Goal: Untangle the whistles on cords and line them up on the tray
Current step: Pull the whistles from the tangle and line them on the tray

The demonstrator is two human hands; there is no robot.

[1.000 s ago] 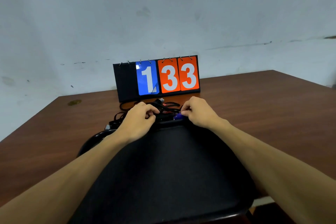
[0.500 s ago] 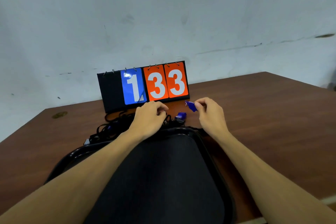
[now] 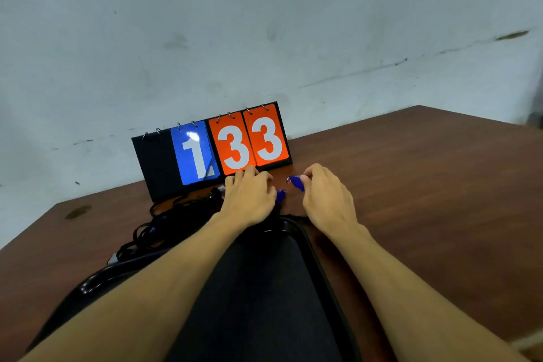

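Observation:
My right hand (image 3: 324, 197) pinches a blue whistle (image 3: 296, 182) with a small metal ring, held just above the table beyond the tray's far edge. A second blue whistle (image 3: 280, 195) peeks out beside my left hand (image 3: 249, 195), which rests palm down on a tangle of black cords (image 3: 164, 225). The tangle spreads left of the hand, past the tray's far left corner. What the left fingers grip is hidden. A black tray (image 3: 296, 232) with a dark mat lies in front of me, under both forearms.
A flip scoreboard (image 3: 211, 150) reading 1 33 stands on the brown wooden table (image 3: 426, 200) just behind the hands, against a pale wall. The table's far edge runs behind it.
My right hand has lifted a blue whistle out of the tangle and drawn it to the right. The left hand stays pressed on the cords. The view has shifted right.

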